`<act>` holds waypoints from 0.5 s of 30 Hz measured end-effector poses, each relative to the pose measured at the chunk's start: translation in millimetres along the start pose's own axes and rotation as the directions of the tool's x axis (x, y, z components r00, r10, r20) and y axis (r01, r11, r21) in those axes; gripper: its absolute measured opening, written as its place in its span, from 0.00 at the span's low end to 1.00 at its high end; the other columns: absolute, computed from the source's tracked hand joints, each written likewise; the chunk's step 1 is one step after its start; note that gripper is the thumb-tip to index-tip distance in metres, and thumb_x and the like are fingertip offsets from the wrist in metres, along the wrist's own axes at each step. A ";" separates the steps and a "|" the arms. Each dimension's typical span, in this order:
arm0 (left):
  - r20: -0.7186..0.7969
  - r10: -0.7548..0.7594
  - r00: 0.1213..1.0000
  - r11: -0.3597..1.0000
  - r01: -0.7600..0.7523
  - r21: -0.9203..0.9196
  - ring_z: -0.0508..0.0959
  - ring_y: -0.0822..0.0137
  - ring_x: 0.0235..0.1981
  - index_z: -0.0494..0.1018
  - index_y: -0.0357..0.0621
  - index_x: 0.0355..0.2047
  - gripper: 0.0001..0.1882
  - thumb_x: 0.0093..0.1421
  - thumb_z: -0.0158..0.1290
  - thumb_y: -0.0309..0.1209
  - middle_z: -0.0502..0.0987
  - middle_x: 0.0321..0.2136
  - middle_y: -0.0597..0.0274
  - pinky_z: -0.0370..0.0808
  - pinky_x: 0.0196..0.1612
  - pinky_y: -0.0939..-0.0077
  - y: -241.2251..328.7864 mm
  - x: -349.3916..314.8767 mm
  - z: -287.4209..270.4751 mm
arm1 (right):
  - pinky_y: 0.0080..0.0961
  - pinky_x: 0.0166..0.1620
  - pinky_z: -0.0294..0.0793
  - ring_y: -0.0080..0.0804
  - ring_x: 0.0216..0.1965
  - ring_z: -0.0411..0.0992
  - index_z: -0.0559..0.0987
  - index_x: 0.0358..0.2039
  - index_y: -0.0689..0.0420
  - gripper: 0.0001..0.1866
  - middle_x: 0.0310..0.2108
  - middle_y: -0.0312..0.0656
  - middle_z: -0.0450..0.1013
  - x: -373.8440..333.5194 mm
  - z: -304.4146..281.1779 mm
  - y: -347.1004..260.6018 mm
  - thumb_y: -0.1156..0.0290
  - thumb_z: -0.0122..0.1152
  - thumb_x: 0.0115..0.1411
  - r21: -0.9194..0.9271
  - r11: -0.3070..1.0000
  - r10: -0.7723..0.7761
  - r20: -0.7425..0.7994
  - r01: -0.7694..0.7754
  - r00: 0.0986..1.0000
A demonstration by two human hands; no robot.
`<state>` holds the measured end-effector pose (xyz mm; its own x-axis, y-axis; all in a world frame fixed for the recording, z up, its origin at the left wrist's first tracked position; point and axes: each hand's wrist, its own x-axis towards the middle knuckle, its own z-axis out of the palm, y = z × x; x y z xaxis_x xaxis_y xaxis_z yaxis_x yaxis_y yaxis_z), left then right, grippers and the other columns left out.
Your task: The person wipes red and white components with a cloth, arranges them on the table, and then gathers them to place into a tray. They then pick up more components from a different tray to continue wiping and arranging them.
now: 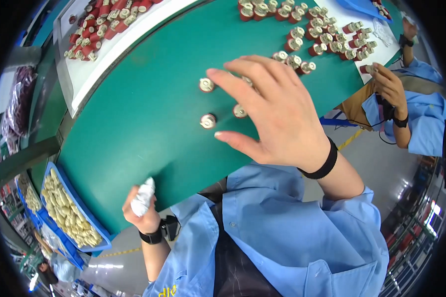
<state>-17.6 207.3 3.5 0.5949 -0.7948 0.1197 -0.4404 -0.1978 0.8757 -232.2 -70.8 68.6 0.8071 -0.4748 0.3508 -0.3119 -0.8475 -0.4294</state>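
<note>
Bright, soft light covers the tabletop, faintly shadowed beside the left hand; beyond the tabletop, shelving bends and blurs toward black corners.

A head-worn fisheye looks down over the green table.
</note>
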 end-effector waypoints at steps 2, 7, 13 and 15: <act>0.008 0.022 1.000 0.999 -0.021 -0.048 0.69 0.73 0.20 0.74 0.27 0.28 0.05 0.52 0.55 0.19 0.71 0.21 0.62 0.62 0.22 0.79 -3.1 -1.6 -2.2 | 0.43 0.59 0.64 0.49 0.55 0.66 0.67 0.62 0.53 0.40 0.56 0.46 0.67 15.7 4.5 -4.6 0.51 0.68 0.50 -0.059 0.998 -0.024 0.136 0.033 0.990; 0.069 0.131 0.989 0.991 -0.129 -0.040 0.71 0.66 0.19 0.76 0.32 0.27 0.06 0.46 0.54 0.18 0.74 0.22 0.58 0.65 0.22 0.76 -4.7 -1.3 -5.1 | 0.48 0.66 0.55 0.50 0.62 0.61 0.65 0.65 0.51 0.44 0.62 0.44 0.63 35.4 16.2 -5.9 0.39 0.58 0.53 -0.160 0.979 -0.071 0.313 0.126 0.947; 0.078 0.249 0.965 0.968 -0.246 -0.049 0.72 0.67 0.20 0.74 0.30 0.24 0.05 0.45 0.57 0.17 0.74 0.21 0.57 0.66 0.24 0.77 -6.0 7.7 -5.6 | 0.52 0.67 0.48 0.48 0.65 0.58 0.65 0.65 0.48 0.42 0.65 0.43 0.61 42.4 25.7 -17.7 0.34 0.48 0.57 -0.335 0.922 -0.066 0.358 0.194 0.931; 0.096 0.283 0.954 0.959 -0.281 -0.032 0.72 0.67 0.19 0.75 0.30 0.25 0.05 0.45 0.56 0.16 0.74 0.22 0.57 0.66 0.24 0.77 -3.5 7.9 -5.7 | 0.52 0.68 0.48 0.48 0.65 0.58 0.65 0.65 0.48 0.42 0.65 0.43 0.61 42.1 28.2 -23.1 0.34 0.47 0.58 -0.370 0.905 -0.077 0.345 0.211 0.936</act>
<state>-7.6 205.0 4.0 0.3788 -0.8696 0.3167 -0.5676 0.0520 0.8217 -176.9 -64.6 69.8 0.9520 -0.2970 0.0745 -0.2974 -0.9547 -0.0069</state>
